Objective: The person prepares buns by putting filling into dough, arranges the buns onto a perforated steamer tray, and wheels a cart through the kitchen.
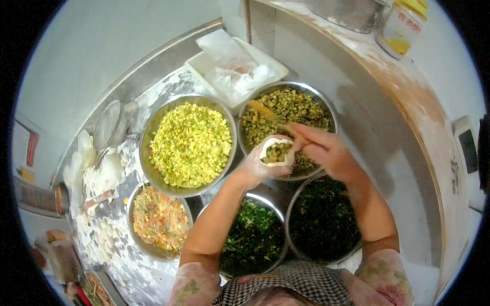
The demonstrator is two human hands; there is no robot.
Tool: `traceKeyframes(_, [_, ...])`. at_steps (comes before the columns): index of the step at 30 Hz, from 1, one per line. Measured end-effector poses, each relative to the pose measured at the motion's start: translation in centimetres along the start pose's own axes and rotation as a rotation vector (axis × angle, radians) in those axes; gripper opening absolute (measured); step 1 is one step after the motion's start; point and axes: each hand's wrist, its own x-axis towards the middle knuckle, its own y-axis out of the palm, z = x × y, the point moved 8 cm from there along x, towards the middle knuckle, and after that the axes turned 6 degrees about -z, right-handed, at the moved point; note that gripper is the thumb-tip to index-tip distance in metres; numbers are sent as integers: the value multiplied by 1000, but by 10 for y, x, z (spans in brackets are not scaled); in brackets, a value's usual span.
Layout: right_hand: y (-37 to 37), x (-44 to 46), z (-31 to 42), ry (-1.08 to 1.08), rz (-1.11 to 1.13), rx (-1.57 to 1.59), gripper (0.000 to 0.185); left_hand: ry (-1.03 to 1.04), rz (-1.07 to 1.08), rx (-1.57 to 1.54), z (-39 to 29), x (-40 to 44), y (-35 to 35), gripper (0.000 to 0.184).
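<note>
Bowl (pixel 292 85) is standing at upper centre; over its lower part, the right hand (pixel 325 149) is gripping a spatula (pixel 265 111) while the left hand (pixel 253 166) is cupping dough (pixel 278 164), just right of centre. Stuffing is apparently going on — next move probably calling for tamping.

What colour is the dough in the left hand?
The dough is off-white, seen best in the head view.
</note>
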Motion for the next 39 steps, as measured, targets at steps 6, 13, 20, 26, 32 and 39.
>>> traceKeyframes(6, [13,-30,-18,-168,310,-731,38,-101,16,-226,1,-1,-8,53])
traceKeyframes(13, [-9,-29,-72,95,127,-342,35,-311,-51,-197,35,6,-14,42])
traceKeyframes(20, [9,-34,-75,188,236,-384,34,-404,-84,-91,38,4,-13,46])
traceKeyframes(26, [18,-42,-77,188,344,-352,37,-438,-72,-247,41,1,-18,43])
traceKeyframes(32, [-11,-35,-104,140,-83,-696,34,-375,-65,-314,37,-1,-12,43])
traceKeyframes(39, [37,-61,-18,134,-188,133,35,-33,-143,-468,-15,-41,26,53])
